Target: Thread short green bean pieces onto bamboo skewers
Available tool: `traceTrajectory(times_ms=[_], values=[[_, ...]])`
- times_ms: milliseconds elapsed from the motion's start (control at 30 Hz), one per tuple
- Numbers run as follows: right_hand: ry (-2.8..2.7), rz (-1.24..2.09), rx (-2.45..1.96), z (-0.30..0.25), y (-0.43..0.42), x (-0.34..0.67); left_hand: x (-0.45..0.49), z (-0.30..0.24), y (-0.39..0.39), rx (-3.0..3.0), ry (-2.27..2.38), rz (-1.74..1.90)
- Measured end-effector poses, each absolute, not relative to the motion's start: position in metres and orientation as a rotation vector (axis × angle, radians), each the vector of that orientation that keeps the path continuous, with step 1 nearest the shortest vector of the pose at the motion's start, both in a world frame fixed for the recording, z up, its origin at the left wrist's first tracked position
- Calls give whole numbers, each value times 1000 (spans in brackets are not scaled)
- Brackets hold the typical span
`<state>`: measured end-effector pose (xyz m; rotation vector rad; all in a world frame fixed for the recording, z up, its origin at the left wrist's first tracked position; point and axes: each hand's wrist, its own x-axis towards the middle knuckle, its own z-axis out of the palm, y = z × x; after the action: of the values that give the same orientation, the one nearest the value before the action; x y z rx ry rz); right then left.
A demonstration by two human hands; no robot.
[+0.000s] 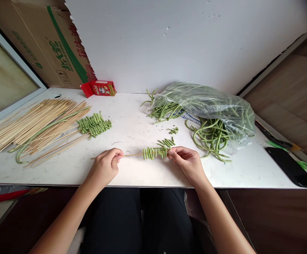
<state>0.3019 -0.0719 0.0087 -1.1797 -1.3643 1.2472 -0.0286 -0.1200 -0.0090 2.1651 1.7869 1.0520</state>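
Note:
My left hand [106,164] is closed on the bare part of a bamboo skewer [132,155], whose blunt end sticks out past the hand to the left. Short cut pieces of green bean [150,152] are threaded crosswise along the skewer's right part. At its right end, my right hand [186,162] pinches a green bean piece between thumb and fingers; the skewer's tip is hidden there. Just behind the right hand lies a small row of loose cut bean pieces [166,142]. Farther back is a little pile of bean ends [173,130].
Left: many bare skewers [37,121], a long bean [44,128] across them, and finished bean skewers [94,124]. Right: a plastic bag [209,98] of long beans, loose long beans [213,135], a phone [291,165] and a knife [272,135]. A red box [104,88] stands behind.

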Motion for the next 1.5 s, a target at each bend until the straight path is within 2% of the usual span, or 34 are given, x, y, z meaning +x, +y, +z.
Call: traceTrajectory(times_ms=[1500], values=[[-1324, 1367, -1132, 14, -74, 300, -25, -5, -120, 2151, 1727, 1135]])
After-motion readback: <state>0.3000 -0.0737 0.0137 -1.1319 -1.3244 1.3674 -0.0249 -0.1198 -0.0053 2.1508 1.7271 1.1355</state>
